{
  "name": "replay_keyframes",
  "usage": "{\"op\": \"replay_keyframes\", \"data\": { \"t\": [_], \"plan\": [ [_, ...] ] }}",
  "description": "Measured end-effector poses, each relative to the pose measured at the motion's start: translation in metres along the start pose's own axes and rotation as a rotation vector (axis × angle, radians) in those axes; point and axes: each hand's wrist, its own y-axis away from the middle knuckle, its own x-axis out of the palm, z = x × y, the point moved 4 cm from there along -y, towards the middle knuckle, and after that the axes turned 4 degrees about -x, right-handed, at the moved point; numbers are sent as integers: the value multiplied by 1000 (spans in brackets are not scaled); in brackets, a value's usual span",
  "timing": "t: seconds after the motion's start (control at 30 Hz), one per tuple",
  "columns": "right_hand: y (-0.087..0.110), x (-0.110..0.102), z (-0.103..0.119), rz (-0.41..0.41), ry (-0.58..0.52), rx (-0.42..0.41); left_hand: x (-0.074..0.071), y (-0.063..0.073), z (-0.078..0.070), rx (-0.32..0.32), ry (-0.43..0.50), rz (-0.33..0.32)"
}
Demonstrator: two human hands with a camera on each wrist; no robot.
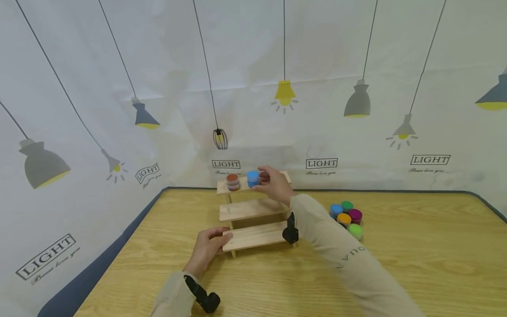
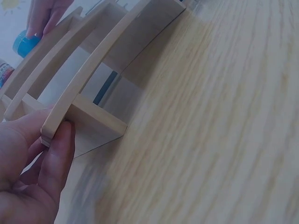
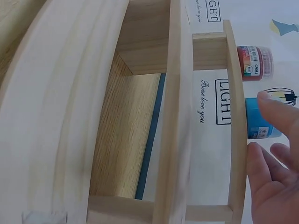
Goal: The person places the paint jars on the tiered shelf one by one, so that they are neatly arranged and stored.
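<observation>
A three-step wooden shelf (image 1: 253, 236) stands on the table. My left hand (image 1: 207, 247) grips the left end of its lowest board, thumb on top and fingers beneath, as the left wrist view shows. On the top board is a blue paint jar (image 1: 253, 179), which my right hand (image 1: 275, 186) holds from the right side between thumb and fingers. The right wrist view shows this blue jar (image 3: 259, 119) with its base at the board. To its left on the same board sits a jar with a reddish-brown lid (image 1: 233, 182), its label visible.
Right of the shelf, several paint jars stand clustered on the table: blue (image 1: 336, 210), green (image 1: 347, 205), purple (image 1: 355, 215), orange (image 1: 343, 219) and light green (image 1: 355, 231). My right forearm passes just beside them. A lamp-printed white backdrop (image 1: 253, 110) rises behind the table (image 1: 416, 255).
</observation>
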Motion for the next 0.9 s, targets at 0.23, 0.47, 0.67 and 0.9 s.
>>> {"op": "replay_keyframes", "data": {
  "t": [0.23, 0.47, 0.67, 0.9],
  "plan": [
    [11, -13, 2, 13, -3, -29, -1, 0, 0, -3, -12, -7],
    [28, -32, 5, 19, 36, -138, -2, 0, -1, -15, -9, -16],
    [53, -50, 12, 55, 82, -214, -2, 0, -2, -14, -11, -9],
    [75, -69, -4, 66, 88, -224, 1, 0, -1, -19, -4, -7]
  ]
}}
